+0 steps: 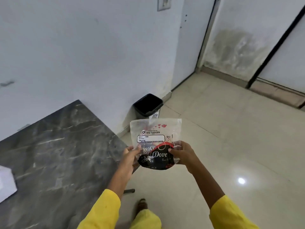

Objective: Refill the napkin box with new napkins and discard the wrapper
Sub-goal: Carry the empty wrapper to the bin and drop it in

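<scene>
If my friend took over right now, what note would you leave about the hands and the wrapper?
Left hand and right hand both hold the empty wrapper by its lower sides, out past the table edge. The black bin stands open by the wall just ahead. A white box sits at the table's left edge; whether it is refilled cannot be seen. Left: drop the wrapper in the bin.

1. The wrapper (156,142) is a clear plastic bag with a black and red "Dove" print and the words "BIG TISSUES". It looks flat and empty, held upright in the air.
2. A white box (5,182) sits at the dark table's left edge; only part shows.
</scene>
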